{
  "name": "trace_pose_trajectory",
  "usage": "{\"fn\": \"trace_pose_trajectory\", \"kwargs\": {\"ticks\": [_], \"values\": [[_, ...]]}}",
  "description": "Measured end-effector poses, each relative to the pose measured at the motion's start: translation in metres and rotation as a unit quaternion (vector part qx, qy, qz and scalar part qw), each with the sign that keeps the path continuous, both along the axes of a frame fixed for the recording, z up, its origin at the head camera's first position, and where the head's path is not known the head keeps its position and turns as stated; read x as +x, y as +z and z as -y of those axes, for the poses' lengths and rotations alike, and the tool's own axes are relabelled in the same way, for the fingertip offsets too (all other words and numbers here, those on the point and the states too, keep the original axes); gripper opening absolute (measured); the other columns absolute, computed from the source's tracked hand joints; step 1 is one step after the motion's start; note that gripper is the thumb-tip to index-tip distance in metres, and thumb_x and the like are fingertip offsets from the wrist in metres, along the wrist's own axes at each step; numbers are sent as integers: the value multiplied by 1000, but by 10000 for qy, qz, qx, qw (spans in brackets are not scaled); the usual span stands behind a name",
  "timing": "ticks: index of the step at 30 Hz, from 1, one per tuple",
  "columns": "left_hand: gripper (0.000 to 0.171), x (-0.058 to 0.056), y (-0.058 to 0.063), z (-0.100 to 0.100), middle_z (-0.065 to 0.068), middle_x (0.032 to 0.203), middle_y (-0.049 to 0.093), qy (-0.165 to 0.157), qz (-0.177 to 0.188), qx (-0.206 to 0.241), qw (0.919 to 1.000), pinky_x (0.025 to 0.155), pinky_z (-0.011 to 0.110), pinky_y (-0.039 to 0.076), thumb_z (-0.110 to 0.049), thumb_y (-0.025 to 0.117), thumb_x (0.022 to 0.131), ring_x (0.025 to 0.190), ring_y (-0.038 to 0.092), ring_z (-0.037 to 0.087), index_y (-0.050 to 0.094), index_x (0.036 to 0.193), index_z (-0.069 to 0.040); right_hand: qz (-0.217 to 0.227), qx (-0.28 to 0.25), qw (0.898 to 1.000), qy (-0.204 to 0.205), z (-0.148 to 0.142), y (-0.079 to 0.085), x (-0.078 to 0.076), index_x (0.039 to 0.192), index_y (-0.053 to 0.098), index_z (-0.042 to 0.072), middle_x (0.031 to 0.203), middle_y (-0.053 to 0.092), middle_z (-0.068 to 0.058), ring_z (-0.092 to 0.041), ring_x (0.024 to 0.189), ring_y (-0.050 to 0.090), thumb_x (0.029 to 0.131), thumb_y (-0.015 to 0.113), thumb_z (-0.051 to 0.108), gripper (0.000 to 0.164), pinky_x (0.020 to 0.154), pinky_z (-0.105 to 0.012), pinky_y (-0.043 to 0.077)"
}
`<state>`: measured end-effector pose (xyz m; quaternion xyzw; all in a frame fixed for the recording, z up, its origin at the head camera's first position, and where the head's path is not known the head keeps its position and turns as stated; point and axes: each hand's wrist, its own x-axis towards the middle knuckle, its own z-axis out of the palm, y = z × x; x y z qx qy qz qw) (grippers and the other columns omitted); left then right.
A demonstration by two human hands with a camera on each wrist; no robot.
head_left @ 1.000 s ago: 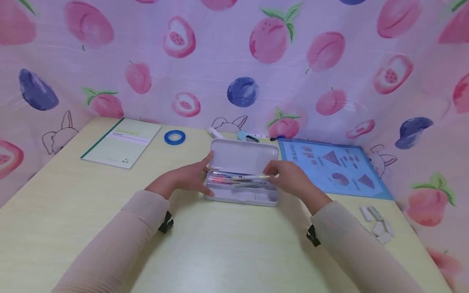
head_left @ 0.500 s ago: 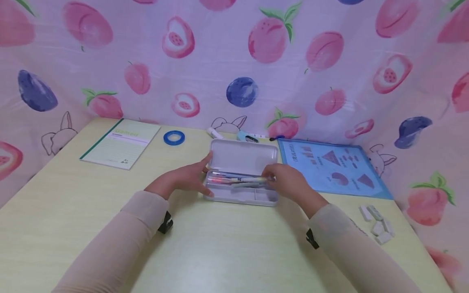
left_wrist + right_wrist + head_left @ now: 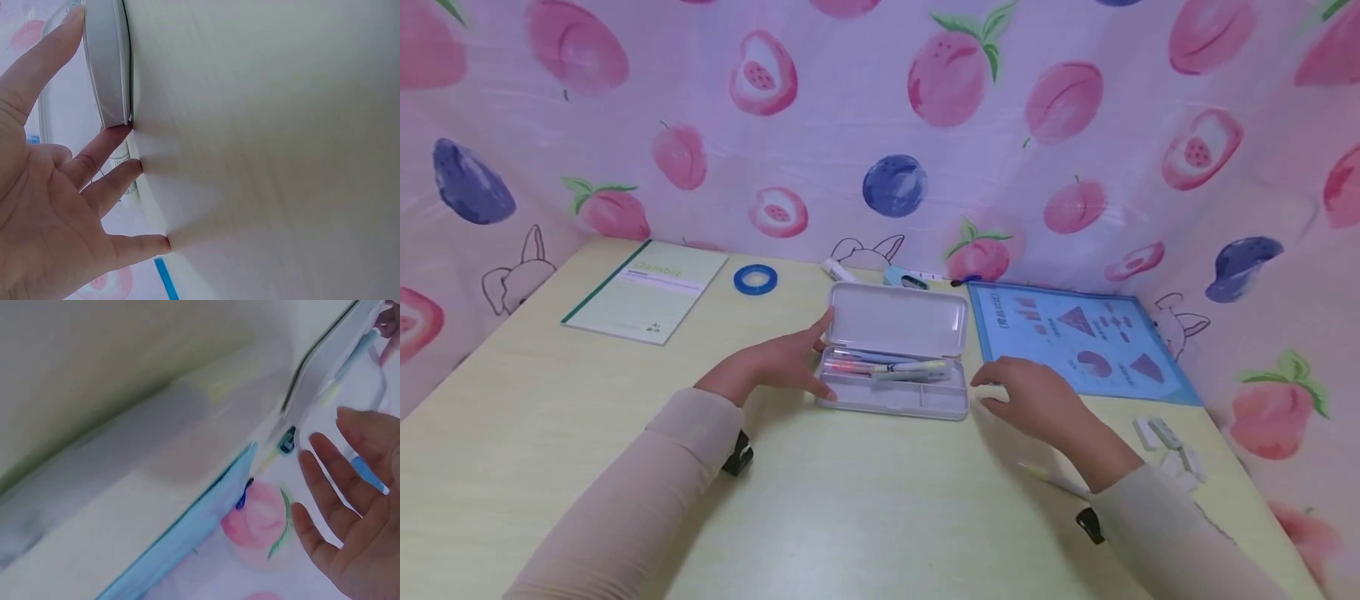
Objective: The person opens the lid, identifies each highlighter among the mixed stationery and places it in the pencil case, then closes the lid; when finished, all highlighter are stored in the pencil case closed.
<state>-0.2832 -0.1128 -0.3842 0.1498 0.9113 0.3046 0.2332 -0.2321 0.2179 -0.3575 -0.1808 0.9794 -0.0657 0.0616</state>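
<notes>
A pale pencil case lies on the table, its lid raised, with several pens in its back compartment. At its left end is my left hand, thumb on the front corner and fingers spread along the side. In the left wrist view, the left hand has its index fingertip against the case's edge and other fingertips on the table. My right hand, fingers loosely bent around nothing, hovers just right of the case. A white pen with yellow shows below the right forearm, blurred large in the right wrist view.
Erasers lie at the right, partly behind the sleeve. A blue-edged sheet is at the back right. A notebook and blue tape roll lie back left. A glue stick stands behind the lid.
My right hand has let go of the white pen and moved right out of the case; the pen now shows near the right wrist. The left hand has stayed on the case.
</notes>
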Motion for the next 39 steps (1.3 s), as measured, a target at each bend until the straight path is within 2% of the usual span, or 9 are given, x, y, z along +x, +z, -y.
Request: {"fn": "trace_pose_trajectory", "kwargs": {"ticks": [4,9,13,17,20,28,34,39], "values": [[121,0,0,-1,9,138,35,-33,-22,-34,10000,105,48,23,-40,78,66,128,31,25,-16,142,-31,275,22,9996,-28,-24,2,24,109,63,22,104,61,4,-20,99,56,82,66,27,28,83,-42,47],[120,2,2,-2,9,138,35,-6,-39,-73,10000,105,49,24,-38,77,67,128,30,25,-16,142,-30,743,32,9966,-358,-51,6,50,105,63,24,98,61,7,-15,92,56,81,62,43,32,77,-40,48],[120,3,3,-2,9,138,37,-6,-80,-94,9999,105,49,23,-38,78,67,129,30,26,-15,142,-29,1037,6,9931,-540,-66,5,66,92,64,24,87,59,9,-9,82,55,72,66,52,34,70,-34,47],[120,2,3,-1,9,138,37,-10,-78,-80,9999,105,49,23,-38,78,66,129,29,26,-15,142,-29,1195,31,9912,-569,-76,0,75,83,60,25,82,57,9,-9,77,53,63,74,52,36,67,-31,45],[121,0,0,0,10,138,37,-32,-92,-58,9999,105,49,24,-39,78,66,129,30,26,-15,142,-29,1134,33,9921,-535,-81,-6,78,82,59,25,81,55,9,-9,76,52,62,77,47,34,66,-31,45],[121,-1,-2,-2,9,138,37,-57,-97,-90,9999,104,49,24,-40,78,66,129,30,26,-16,142,-30,1037,80,9934,-487,-77,-11,78,76,57,25,70,51,9,-11,68,46,73,73,21,16,64,-29,41],[120,1,0,-2,9,137,38,-36,-102,-72,9999,105,49,24,-39,78,66,129,30,26,-15,142,-29,983,62,9947,-287,-59,-9,72,76,57,25,68,50,11,-10,65,45,76,71,21,15,62,-28,41],[120,1,1,-1,9,138,37,-56,-110,-113,9999,105,49,23,-39,77,67,130,29,26,-15,142,-29,850,24,9963,-109,-33,2,57,79,59,23,71,52,12,-9,68,47,78,69,23,11,64,-27,43]]}}
